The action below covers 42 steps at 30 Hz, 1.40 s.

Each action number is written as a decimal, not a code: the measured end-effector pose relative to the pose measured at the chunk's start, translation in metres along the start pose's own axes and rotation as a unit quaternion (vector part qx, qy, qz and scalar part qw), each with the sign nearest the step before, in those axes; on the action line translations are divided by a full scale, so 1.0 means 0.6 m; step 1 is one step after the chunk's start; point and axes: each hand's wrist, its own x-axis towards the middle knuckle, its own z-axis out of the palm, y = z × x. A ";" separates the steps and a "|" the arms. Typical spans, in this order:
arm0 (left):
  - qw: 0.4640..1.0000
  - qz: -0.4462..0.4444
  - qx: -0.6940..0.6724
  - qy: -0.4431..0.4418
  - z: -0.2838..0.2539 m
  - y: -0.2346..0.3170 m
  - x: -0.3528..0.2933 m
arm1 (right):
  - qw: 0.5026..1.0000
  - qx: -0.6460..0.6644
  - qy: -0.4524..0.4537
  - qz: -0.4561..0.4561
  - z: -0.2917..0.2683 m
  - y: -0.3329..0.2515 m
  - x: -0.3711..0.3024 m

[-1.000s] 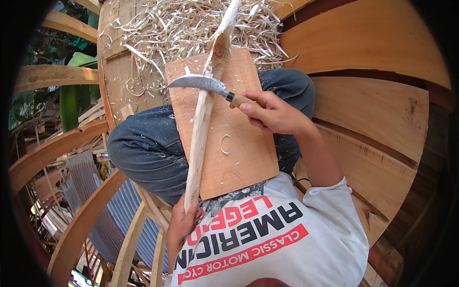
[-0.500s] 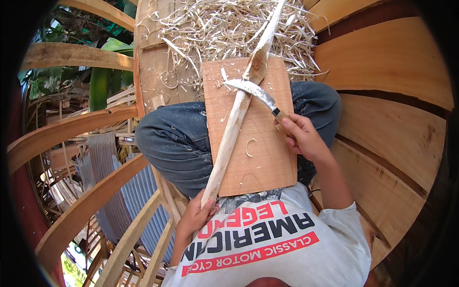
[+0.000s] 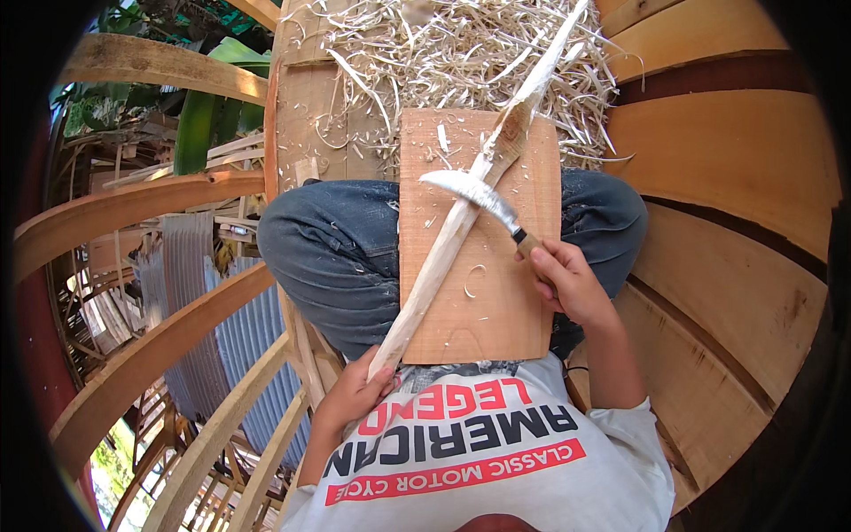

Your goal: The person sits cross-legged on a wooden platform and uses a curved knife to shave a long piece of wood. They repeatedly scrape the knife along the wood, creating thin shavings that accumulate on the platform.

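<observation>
In the head view, the left hand has its grip curled around the near end of a pale wooden stick, thumb along the upper side and against the wood; the fingers beneath are mostly hidden. The right hand has its grip closed round the wooden handle of a curved knife, thumb laid along it; the handle's rear is covered by the palm, and the farther fingers are hard to make out. The blade crosses over the stick, but whether its edge bites into the wood cannot be told.

The stick lies slantwise across a flat board on the person's lap, its far end reaching past the board over a heap of shavings to the upper edge, where it looks cut off. The stick's near tip is hidden in the left grip.
</observation>
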 end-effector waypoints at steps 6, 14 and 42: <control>1.000 -0.006 0.014 -0.004 -0.001 0.000 0.002 | 0.999 -0.035 -0.013 -0.003 0.000 -0.013 -0.004; 1.000 -0.011 0.002 -0.021 -0.002 0.011 0.009 | 0.997 -0.061 -0.041 0.009 -0.003 -0.017 -0.003; 0.986 -0.066 -0.117 -0.094 -0.021 0.013 0.018 | 0.997 -0.003 0.075 -0.024 -0.008 0.008 0.007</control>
